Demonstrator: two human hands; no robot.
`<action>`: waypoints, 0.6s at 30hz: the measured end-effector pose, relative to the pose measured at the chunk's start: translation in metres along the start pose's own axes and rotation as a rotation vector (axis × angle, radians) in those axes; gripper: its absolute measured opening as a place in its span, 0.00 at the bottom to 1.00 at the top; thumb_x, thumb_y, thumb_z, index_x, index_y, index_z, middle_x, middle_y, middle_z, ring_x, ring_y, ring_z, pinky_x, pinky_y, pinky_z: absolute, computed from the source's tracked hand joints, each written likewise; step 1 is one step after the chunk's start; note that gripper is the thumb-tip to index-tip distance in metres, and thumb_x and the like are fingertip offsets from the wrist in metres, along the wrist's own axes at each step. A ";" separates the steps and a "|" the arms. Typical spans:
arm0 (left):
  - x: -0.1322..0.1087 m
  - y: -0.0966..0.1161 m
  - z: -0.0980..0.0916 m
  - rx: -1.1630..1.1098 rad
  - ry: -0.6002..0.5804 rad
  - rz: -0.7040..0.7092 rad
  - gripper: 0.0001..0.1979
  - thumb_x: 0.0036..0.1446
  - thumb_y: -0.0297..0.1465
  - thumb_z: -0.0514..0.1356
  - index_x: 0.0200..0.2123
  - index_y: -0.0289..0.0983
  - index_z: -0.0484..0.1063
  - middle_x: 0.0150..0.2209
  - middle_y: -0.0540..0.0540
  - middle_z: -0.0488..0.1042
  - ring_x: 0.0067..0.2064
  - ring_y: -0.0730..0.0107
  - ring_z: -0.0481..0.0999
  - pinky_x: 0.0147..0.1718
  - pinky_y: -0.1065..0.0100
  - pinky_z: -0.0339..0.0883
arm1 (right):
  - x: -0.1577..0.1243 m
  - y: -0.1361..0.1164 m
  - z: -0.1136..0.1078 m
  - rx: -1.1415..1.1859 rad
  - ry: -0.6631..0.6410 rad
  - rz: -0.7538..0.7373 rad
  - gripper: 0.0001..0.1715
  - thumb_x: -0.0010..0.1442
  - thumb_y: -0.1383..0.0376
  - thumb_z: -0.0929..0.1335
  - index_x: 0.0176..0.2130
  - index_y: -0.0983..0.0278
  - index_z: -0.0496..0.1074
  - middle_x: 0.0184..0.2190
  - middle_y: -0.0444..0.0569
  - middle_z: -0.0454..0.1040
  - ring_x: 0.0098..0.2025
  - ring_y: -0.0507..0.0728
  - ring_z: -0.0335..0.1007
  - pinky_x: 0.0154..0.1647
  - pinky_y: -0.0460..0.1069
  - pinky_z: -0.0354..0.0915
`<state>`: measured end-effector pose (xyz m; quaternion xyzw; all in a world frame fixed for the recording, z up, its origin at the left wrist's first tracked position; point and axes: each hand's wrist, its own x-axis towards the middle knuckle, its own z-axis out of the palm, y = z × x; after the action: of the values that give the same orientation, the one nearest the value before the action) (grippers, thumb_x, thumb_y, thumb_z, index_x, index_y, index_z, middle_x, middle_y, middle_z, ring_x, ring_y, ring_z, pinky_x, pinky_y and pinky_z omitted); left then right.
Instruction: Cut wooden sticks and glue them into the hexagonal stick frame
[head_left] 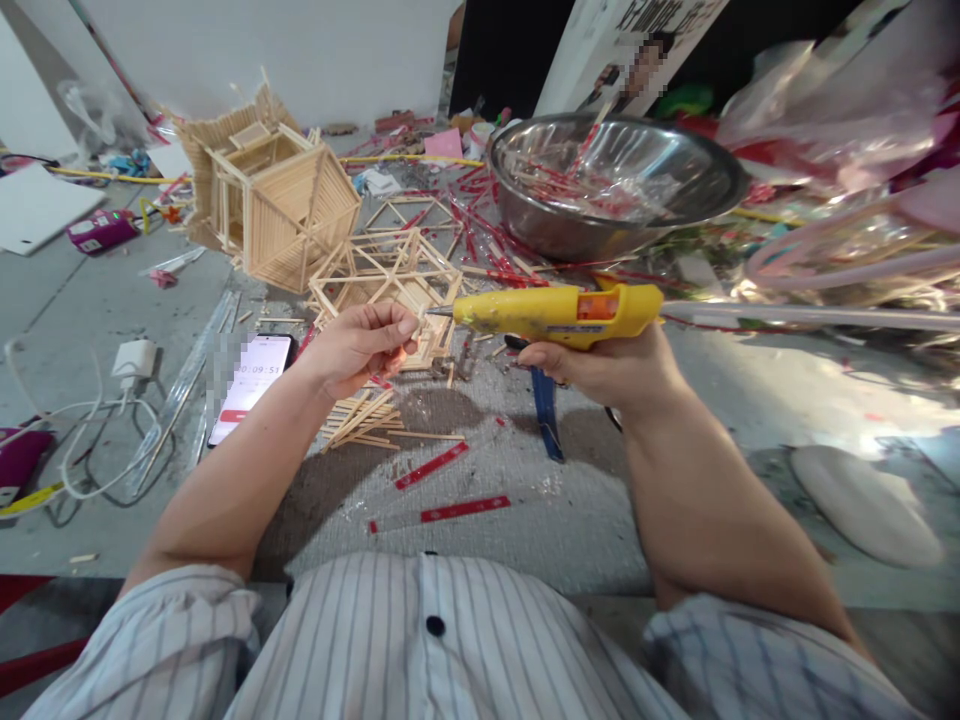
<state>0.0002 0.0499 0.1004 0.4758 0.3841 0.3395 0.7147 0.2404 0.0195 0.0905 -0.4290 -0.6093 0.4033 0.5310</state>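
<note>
My right hand (pixel 626 372) grips a yellow glue gun (pixel 525 312), its nozzle pointing left. A long clear glue stick (pixel 750 316) runs out of the gun's back end. Close to the nozzle tip is my left hand (pixel 364 345), fingertips pinched together; whatever may be between them is too small to make out. Behind that hand sits an open frame of thin wooden sticks (pixel 358 262), partly covered by it. Loose wooden sticks (pixel 360 420) lie in a pile just below the left hand. A blue strip-like piece (pixel 547 415) shows under the glue gun.
A larger stick-built wooden model (pixel 300 215) stands at back left. The steel bowl (pixel 570 235) at back right holds red and clear wrappers. A phone (pixel 255 375), a white charger (pixel 135 362) with cable, and red wrapper strips (pixel 465 509) lie on the grey table (pixel 315 520).
</note>
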 end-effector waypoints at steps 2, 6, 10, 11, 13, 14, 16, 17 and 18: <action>0.000 -0.001 -0.001 -0.008 -0.013 0.012 0.10 0.50 0.28 0.66 0.24 0.33 0.67 0.20 0.53 0.69 0.16 0.83 0.64 0.16 0.78 0.57 | -0.001 0.000 0.001 -0.011 -0.010 0.000 0.17 0.37 0.56 0.79 0.23 0.62 0.74 0.19 0.43 0.74 0.20 0.49 0.69 0.26 0.45 0.74; 0.000 -0.001 -0.002 -0.011 -0.020 0.013 0.10 0.48 0.28 0.66 0.24 0.33 0.67 0.20 0.53 0.70 0.16 0.83 0.64 0.16 0.79 0.57 | -0.001 0.001 0.001 -0.040 0.013 -0.019 0.20 0.37 0.53 0.79 0.24 0.62 0.74 0.22 0.44 0.76 0.22 0.50 0.70 0.28 0.47 0.74; -0.001 -0.001 -0.001 0.000 -0.003 -0.004 0.10 0.49 0.28 0.66 0.25 0.33 0.67 0.20 0.53 0.70 0.17 0.84 0.64 0.16 0.79 0.57 | 0.000 -0.001 0.001 -0.031 0.021 0.007 0.17 0.34 0.57 0.79 0.23 0.61 0.74 0.20 0.42 0.74 0.20 0.49 0.67 0.25 0.46 0.73; -0.001 -0.001 -0.001 0.003 0.000 -0.005 0.10 0.48 0.28 0.67 0.25 0.33 0.67 0.20 0.53 0.70 0.17 0.84 0.64 0.16 0.79 0.57 | 0.001 -0.002 0.001 -0.032 0.025 0.011 0.17 0.34 0.57 0.79 0.23 0.61 0.74 0.19 0.42 0.74 0.20 0.49 0.66 0.25 0.46 0.73; -0.001 -0.001 -0.001 0.009 0.004 -0.010 0.11 0.48 0.28 0.67 0.25 0.33 0.66 0.20 0.53 0.70 0.17 0.84 0.64 0.16 0.79 0.57 | 0.001 -0.002 0.001 -0.044 0.040 0.007 0.18 0.33 0.56 0.79 0.22 0.61 0.73 0.17 0.42 0.72 0.19 0.49 0.65 0.24 0.46 0.72; -0.001 -0.001 -0.001 0.011 0.005 -0.011 0.11 0.48 0.28 0.67 0.25 0.33 0.66 0.20 0.53 0.69 0.16 0.84 0.64 0.16 0.79 0.58 | 0.001 -0.002 0.001 -0.050 0.045 0.009 0.19 0.33 0.55 0.79 0.22 0.61 0.72 0.17 0.42 0.72 0.19 0.49 0.65 0.24 0.47 0.73; -0.001 -0.001 0.000 0.017 0.003 -0.010 0.11 0.47 0.29 0.67 0.24 0.34 0.66 0.20 0.54 0.69 0.16 0.84 0.64 0.16 0.78 0.58 | 0.001 0.000 0.001 -0.054 0.043 0.016 0.19 0.34 0.55 0.79 0.23 0.61 0.73 0.19 0.42 0.73 0.21 0.50 0.66 0.27 0.48 0.73; -0.001 -0.001 -0.001 0.021 -0.001 -0.007 0.11 0.47 0.29 0.67 0.24 0.34 0.66 0.20 0.54 0.69 0.16 0.83 0.64 0.16 0.78 0.57 | 0.001 0.001 0.001 -0.054 0.040 0.020 0.19 0.35 0.55 0.79 0.24 0.61 0.73 0.20 0.43 0.73 0.22 0.50 0.67 0.28 0.48 0.74; -0.001 -0.001 -0.001 0.026 -0.008 -0.003 0.12 0.47 0.30 0.67 0.24 0.34 0.66 0.20 0.54 0.69 0.16 0.83 0.64 0.16 0.78 0.57 | 0.001 0.002 0.001 -0.053 0.034 0.024 0.19 0.36 0.55 0.79 0.25 0.62 0.73 0.21 0.43 0.73 0.24 0.51 0.69 0.30 0.49 0.74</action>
<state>-0.0005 0.0489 0.0991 0.4858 0.3861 0.3315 0.7106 0.2398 0.0212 0.0887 -0.4571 -0.6054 0.3862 0.5247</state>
